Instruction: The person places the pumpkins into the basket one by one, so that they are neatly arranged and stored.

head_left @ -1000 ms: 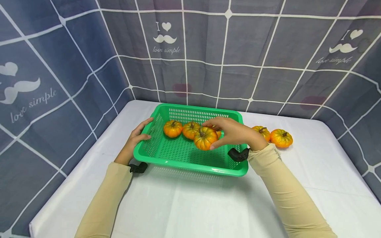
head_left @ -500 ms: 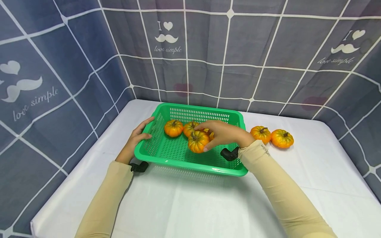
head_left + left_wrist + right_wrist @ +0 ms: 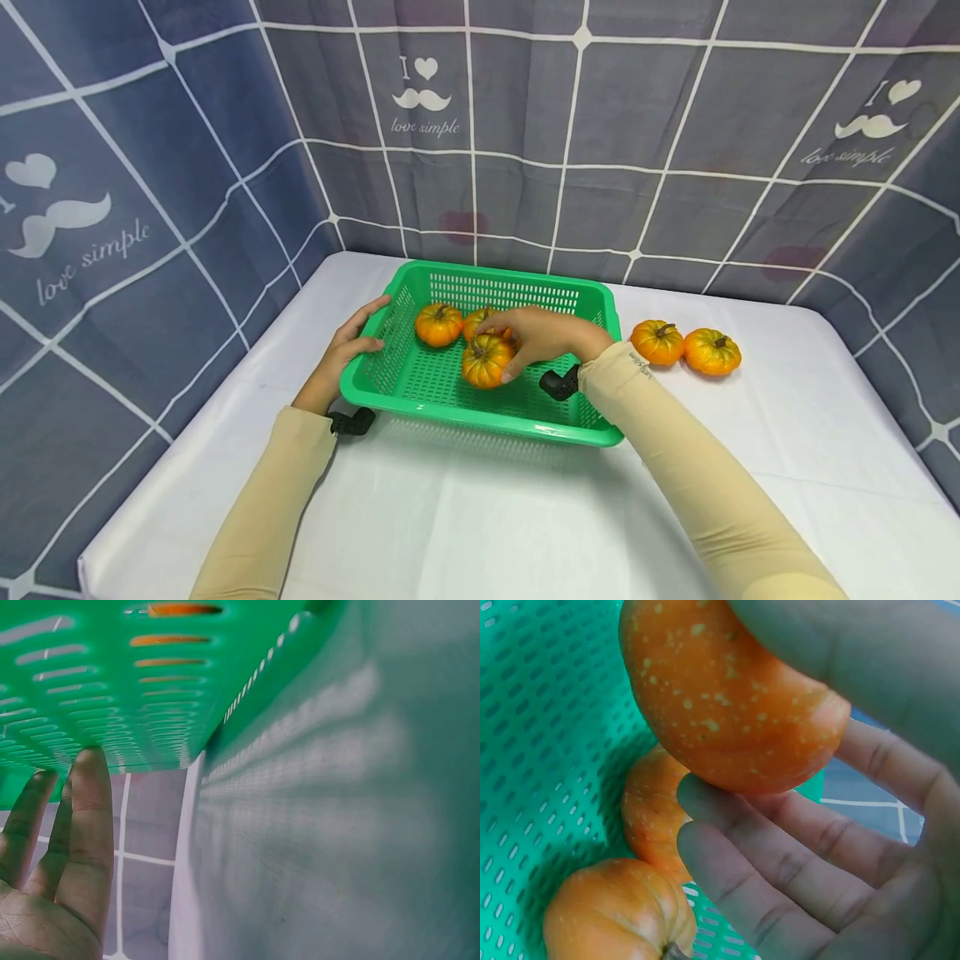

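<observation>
My right hand holds a small orange-and-green pumpkin by its side, thumb on the near side, above the floor of the green basket. In the right wrist view the held pumpkin sits between thumb and fingers, over two other pumpkins. Inside the basket, one pumpkin lies toward the left and another beside it, partly hidden by my right hand. My left hand grips the basket's left rim, thumb over the inside; its fingers lie along the slotted outer wall in the left wrist view.
Two more pumpkins, one nearer the basket and one farther right, lie on the white-covered table. A grey-blue checked curtain rises behind the table and along its sides.
My right hand has carried the pumpkin leftward and slightly lower in the basket, uncovering more of the pumpkins on the table. My left hand has stayed on the rim.
</observation>
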{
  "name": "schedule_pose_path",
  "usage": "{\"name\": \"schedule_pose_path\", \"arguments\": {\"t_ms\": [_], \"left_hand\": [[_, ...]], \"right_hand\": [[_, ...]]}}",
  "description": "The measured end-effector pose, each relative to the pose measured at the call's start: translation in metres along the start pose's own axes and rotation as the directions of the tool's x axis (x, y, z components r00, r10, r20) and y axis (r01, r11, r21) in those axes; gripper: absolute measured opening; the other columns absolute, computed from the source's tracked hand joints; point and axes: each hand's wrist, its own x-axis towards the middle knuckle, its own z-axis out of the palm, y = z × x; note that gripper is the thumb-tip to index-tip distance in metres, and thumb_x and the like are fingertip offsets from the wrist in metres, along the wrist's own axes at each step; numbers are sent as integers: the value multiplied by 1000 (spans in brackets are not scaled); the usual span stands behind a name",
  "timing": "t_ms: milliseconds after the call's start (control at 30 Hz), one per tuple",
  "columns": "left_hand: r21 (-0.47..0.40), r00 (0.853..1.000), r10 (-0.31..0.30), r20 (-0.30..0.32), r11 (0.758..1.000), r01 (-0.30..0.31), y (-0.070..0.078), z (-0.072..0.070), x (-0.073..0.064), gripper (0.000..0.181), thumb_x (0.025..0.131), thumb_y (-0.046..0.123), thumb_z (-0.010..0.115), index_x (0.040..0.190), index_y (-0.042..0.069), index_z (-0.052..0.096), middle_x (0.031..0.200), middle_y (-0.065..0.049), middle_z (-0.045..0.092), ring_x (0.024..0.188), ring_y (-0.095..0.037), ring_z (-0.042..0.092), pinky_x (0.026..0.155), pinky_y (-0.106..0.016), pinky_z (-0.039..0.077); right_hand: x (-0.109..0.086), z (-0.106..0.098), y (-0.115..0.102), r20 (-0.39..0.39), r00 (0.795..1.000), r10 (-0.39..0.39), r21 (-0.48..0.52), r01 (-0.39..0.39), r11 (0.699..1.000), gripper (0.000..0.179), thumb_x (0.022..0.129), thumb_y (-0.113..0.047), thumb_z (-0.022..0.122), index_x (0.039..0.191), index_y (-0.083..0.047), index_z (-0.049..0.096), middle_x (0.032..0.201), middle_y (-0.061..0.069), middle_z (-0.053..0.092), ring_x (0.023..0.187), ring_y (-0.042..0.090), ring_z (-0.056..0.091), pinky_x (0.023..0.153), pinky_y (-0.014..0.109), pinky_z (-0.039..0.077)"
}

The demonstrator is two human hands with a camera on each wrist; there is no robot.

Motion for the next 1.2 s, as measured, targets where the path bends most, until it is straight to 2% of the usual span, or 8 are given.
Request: {"name": "schedule_pose_path", "arguments": {"t_ms": [267,533,900,1067,1200], "left_hand": [[-25,1000,4,2,1000,-4,-1,-1,0,77,96,-4,49,171,4,29,161,-12,41,115,-17,62,87,-27,59],[-9,1000,-3,13,1000,3,0,0,-1,77,97,-3,49,171,7,30,171,-22,29,118,-19,60,88,-27,58],[10,1000,-8,13,1000,7,-3,-2,0,76,98,-2,48,171,10,31,171,-21,29,119,-20,58,89,-27,58],[13,1000,-9,11,1000,9,-2,-2,1,76,98,-2,48,171,7,29,171,-22,28,120,-20,57,89,-27,58],[14,1000,-7,8,1000,7,-3,-2,1,77,98,-1,49,171,8,30,172,-21,27,123,-21,57,90,-27,58]], "right_hand": [[18,8,-6,79,995,56,15,-57,998,71,90,-20,91,153,-11,59,154,11,57,135,31,55,115,48,46],[31,16,-8,98,995,26,85,-34,996,68,87,-14,92,148,-9,64,149,8,61,134,25,56,115,40,46],[46,29,-9,100,990,99,7,-100,995,73,88,-18,92,154,-18,60,143,18,62,131,32,58,111,46,50],[52,33,-13,85,991,100,8,-101,995,73,89,-17,91,154,-18,58,143,18,62,131,31,58,111,45,50],[58,35,-18,78,992,102,-30,-99,995,74,91,-19,90,157,-17,55,148,15,62,132,30,58,112,44,49]]}}
